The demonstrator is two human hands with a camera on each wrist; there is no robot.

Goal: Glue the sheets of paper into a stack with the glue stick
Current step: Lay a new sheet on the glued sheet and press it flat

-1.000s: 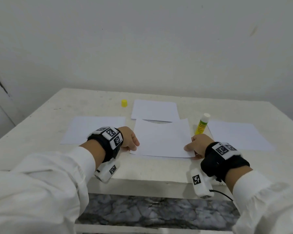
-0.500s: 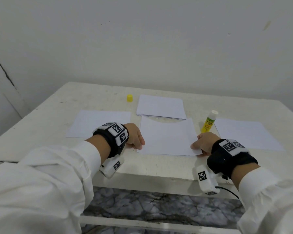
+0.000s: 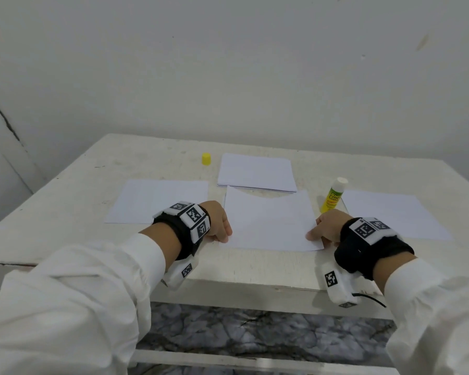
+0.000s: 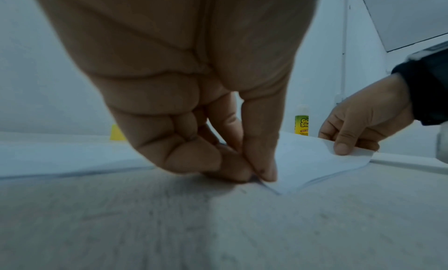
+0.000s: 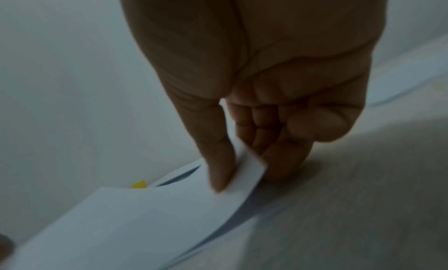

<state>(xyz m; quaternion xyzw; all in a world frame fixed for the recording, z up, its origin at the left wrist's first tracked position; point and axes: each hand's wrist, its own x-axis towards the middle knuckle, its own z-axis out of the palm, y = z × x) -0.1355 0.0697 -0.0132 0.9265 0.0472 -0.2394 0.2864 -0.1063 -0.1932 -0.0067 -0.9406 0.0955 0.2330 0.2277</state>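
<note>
A white sheet (image 3: 268,221) lies in the middle of the table, over another sheet whose edge shows beneath it. My left hand (image 3: 220,226) pinches the sheet's near left corner (image 4: 278,186) between thumb and fingers. My right hand (image 3: 324,230) pinches the near right corner (image 5: 247,170), which curls up off the table. The uncapped glue stick (image 3: 333,194) stands upright just behind my right hand. Its yellow cap (image 3: 206,159) sits at the back left.
A pile of white sheets (image 3: 256,173) lies behind the middle sheet. Single sheets lie at the left (image 3: 157,200) and at the right (image 3: 390,212). The table's front edge (image 3: 255,282) is just below my wrists; a wall stands behind the table.
The sheet's far edge, arched up a second ago, now lies lower. Both hands stay at the near corners. The head view has shifted slightly.
</note>
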